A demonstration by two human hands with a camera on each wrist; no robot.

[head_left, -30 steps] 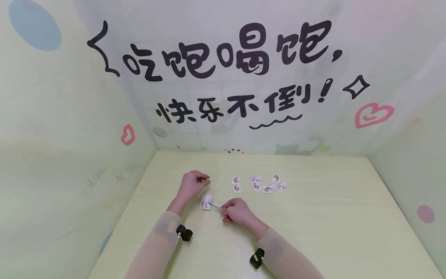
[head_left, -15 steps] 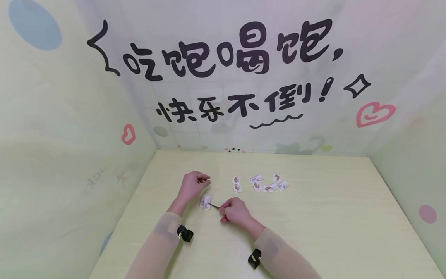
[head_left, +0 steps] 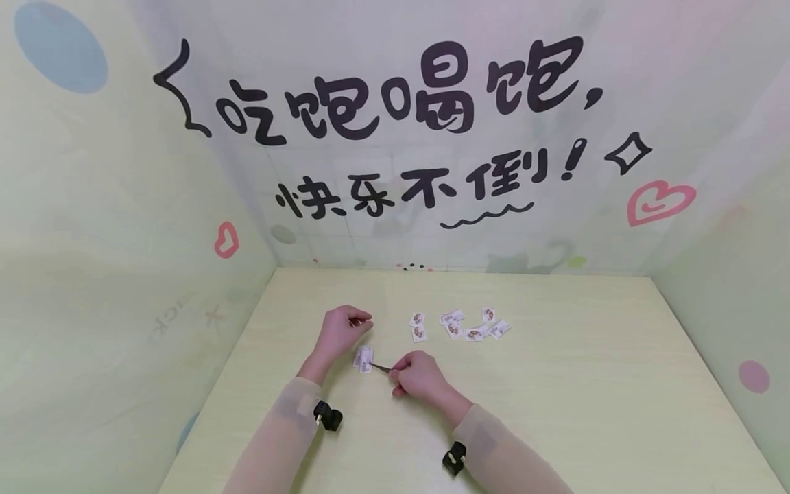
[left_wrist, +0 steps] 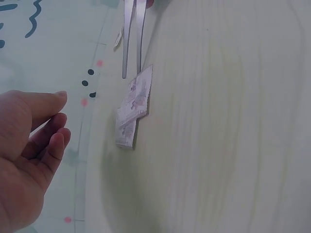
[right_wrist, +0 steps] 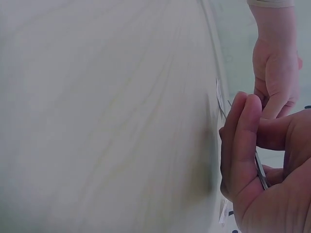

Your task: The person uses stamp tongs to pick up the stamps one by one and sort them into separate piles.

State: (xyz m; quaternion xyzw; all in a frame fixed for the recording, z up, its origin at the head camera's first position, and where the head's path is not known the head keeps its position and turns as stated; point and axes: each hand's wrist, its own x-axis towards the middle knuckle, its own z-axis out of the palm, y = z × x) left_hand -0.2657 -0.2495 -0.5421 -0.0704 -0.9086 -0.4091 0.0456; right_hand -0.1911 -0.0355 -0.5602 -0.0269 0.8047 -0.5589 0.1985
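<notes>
My right hand (head_left: 422, 376) grips a pair of metal tweezers (left_wrist: 140, 36) between thumb and fingers. The tweezers' two arms stand apart in the left wrist view, one tip right at the end of a small white printed sachet (left_wrist: 137, 99). This sachet partly overlaps a second sachet (left_wrist: 126, 135) lying on the table. My left hand (head_left: 344, 328) hovers just beyond the pair in the head view, fingers loosely bent and holding nothing. In the right wrist view, part of the tweezers (right_wrist: 261, 171) shows beneath my right hand's fingers.
Two more sachets (head_left: 419, 333) lie in a short column right of my left hand. Farther right, several sachets (head_left: 474, 334) form a loose curve on the pale wooden table (head_left: 592, 384). A printed wall (head_left: 432, 240) borders the table's far edge.
The tweezers have turned slightly in my right hand, their tips staying at the sachet. The upper sachet has shifted a little over the one beneath. My left hand stays in place.
</notes>
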